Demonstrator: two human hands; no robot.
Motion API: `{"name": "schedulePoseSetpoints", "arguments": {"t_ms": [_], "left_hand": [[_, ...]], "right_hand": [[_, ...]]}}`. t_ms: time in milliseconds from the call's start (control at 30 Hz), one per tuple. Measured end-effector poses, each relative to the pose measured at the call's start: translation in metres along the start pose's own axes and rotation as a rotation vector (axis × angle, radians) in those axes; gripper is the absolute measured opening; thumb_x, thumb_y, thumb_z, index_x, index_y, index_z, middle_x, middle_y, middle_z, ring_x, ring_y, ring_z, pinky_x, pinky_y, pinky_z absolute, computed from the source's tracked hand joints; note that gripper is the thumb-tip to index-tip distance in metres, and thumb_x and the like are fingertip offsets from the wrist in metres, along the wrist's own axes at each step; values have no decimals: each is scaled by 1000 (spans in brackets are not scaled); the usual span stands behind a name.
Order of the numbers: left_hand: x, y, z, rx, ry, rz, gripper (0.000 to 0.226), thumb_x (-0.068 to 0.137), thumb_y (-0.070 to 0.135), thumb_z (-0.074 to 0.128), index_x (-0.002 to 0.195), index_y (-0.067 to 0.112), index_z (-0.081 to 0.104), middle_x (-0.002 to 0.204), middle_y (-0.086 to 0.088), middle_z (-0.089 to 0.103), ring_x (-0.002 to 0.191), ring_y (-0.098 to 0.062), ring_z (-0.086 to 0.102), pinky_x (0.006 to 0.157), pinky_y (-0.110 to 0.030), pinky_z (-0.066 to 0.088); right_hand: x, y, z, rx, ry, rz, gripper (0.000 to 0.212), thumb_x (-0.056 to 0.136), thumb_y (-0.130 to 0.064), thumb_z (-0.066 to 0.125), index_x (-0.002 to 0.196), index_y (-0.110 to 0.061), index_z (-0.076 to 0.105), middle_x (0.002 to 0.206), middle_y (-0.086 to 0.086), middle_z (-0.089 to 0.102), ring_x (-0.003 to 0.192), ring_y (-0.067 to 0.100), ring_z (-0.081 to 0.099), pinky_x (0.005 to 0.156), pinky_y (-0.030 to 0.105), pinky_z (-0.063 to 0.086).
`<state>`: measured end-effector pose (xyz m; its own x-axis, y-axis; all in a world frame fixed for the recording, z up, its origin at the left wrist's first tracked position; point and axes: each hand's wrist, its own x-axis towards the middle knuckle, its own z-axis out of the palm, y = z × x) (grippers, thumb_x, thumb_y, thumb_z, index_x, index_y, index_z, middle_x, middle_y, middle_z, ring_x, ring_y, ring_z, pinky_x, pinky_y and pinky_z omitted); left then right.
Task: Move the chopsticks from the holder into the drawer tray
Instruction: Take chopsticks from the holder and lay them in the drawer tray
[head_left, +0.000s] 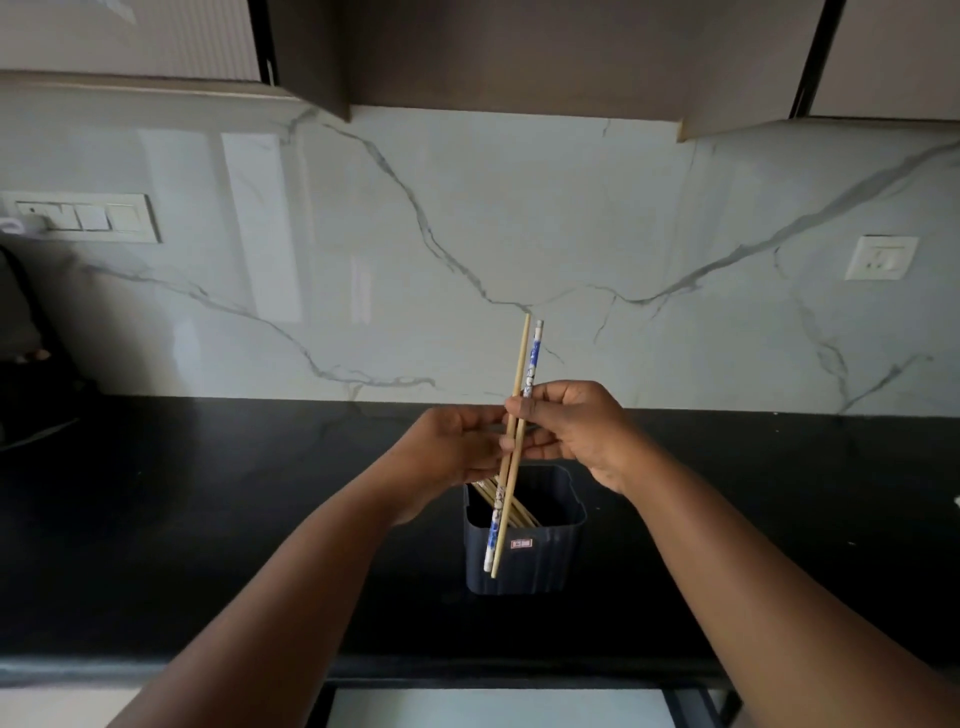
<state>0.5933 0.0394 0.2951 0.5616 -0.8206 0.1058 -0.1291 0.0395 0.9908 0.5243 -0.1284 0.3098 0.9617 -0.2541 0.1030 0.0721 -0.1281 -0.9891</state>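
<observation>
Item: two chopsticks, lifted clear of the holder. A plain wooden chopstick (517, 405) and a blue-and-white patterned chopstick (533, 358) are crossing each other in a narrow X above the black countertop (208, 493), standing nearly upright with their upper ends leaning slightly right and their lower ends hanging in front of the holder's near wall.

Right hand (571, 431): fingers are closing around both sticks at about their middle, thumb and fingertips pinching them from the right side.

Left hand (452, 447): fingers are curling in from the left and meeting the same pair just below the right hand's pinch; how firmly it is gripping cannot be told, as the fingertips are partly hidden behind the sticks.

Holder (524, 535): a dark, ribbed, squarish container with a small red label on its near face, sitting on the countertop directly below the hands. Further wooden chopsticks (511, 512) are lying slanted inside it, leaning toward its left far corner.

Surroundings: a white marble-patterned backsplash (467, 234) is running along the far side of the counter, with a switch panel (83, 217) at far left and a socket (880, 258) at far right. Dark wall cabinets (519, 52) are hanging overhead. A pale surface (493, 709) is showing below the counter's near edge; whether it is the drawer tray cannot be told.
</observation>
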Motion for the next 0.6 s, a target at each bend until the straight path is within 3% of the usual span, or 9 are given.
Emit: {"name": "schedulePoseSetpoints", "arguments": {"t_ms": [100, 233, 367, 433, 500, 533, 600], "left_hand": [[-3, -5, 6, -6, 95, -91, 25, 88, 3, 64, 112, 10, 67, 95, -11, 75, 83, -19, 73, 72, -28, 59], [-6, -15, 12, 21, 72, -173, 18, 85, 0, 67, 98, 13, 69, 78, -6, 75, 72, -16, 73, 64, -25, 58], [-10, -18, 5, -41, 96, -203, 20, 88, 2, 65, 108, 3, 66, 91, -14, 76, 80, -21, 74, 64, -26, 58], [-14, -19, -3, -91, 100, -206, 29, 88, 4, 65, 117, 4, 62, 99, -17, 75, 86, -24, 74, 68, -28, 58], [-16, -19, -8, -161, 89, -190, 33, 88, 5, 65, 120, 8, 61, 102, -18, 74, 90, -26, 73, 72, -30, 58], [-17, -19, -10, -213, 85, -186, 34, 87, 5, 65, 120, 10, 62, 103, -19, 74, 91, -26, 73, 72, -31, 58], [-19, -18, -11, -322, 73, -182, 32, 84, 4, 67, 114, 13, 66, 105, -19, 73, 88, -26, 73, 70, -32, 58]], "right_hand": [[-5, 4, 1, -28, -2, 34, 16, 86, -17, 72, 95, -4, 71, 84, 14, 76, 76, 29, 75, 65, 32, 60], [-11, 6, 7, -113, -6, 51, 13, 86, -18, 72, 93, -8, 72, 81, 7, 77, 71, 22, 75, 59, 26, 58], [-17, -23, 2, -332, 38, -29, 4, 88, -17, 68, 90, -18, 72, 86, 4, 76, 65, 11, 72, 59, 23, 59], [-21, -52, -2, -326, 136, -207, 11, 88, -17, 68, 87, -26, 72, 89, -2, 76, 72, 8, 71, 68, 24, 60], [-30, -80, -1, -383, 196, -554, 14, 86, -18, 71, 92, -31, 74, 90, -14, 75, 83, 1, 71, 79, 22, 57], [-35, -87, 1, -518, 177, -765, 15, 87, -19, 70, 98, -28, 74, 95, -15, 74, 90, 0, 70, 84, 20, 55], [-45, -89, 5, -960, 78, -1161, 21, 88, -18, 62, 106, -18, 73, 103, 0, 75, 97, 12, 70, 89, 28, 55]]}}
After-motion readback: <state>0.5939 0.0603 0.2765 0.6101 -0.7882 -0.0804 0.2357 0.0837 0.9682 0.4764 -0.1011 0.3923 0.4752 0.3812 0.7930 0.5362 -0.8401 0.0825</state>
